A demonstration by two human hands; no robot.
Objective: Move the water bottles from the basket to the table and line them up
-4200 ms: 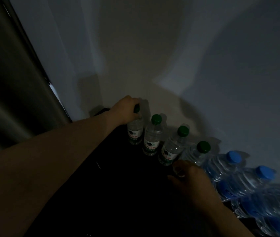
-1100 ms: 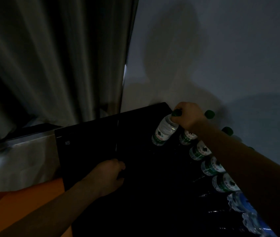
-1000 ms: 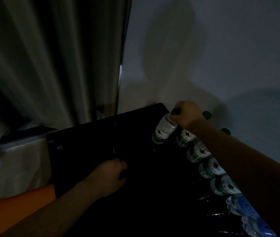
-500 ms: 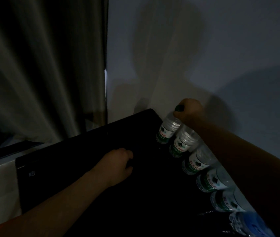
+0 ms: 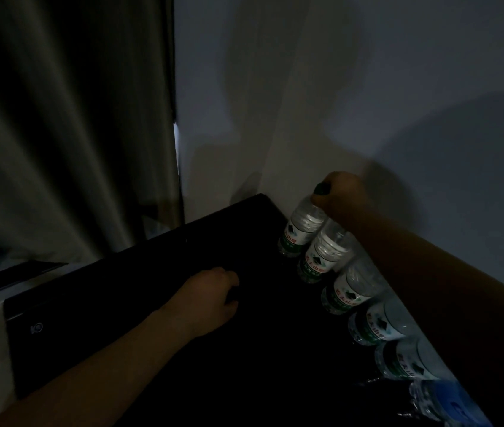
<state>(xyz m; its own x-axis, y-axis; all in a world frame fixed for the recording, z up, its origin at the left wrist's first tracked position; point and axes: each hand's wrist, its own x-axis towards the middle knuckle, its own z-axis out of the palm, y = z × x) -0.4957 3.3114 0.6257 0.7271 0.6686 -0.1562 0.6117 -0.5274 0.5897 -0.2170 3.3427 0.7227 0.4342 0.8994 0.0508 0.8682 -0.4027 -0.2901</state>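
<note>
My right hand (image 5: 341, 192) grips the end bottle (image 5: 301, 229) by its capped neck at the far corner of the tabletop (image 5: 121, 288), beside the wall (image 5: 398, 87); likely full, weighty, thin-walled and slick, so the stiff neck suits; left hand (image 5: 210, 291) curled, hold unclear.

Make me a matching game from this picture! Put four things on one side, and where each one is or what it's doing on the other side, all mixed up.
Things
1. right hand
2. left hand
3. blue-labelled clear plastic bottle
4. grey curtain

Places or states
A. hangs left of the pale wall
B. rests on the black table, fingers curled
C. stands at the near end of the bottle row
D. grips the top of the farthest green-labelled clear plastic bottle

Pairs: 1-D, 2-B, 3-C, 4-A
</note>
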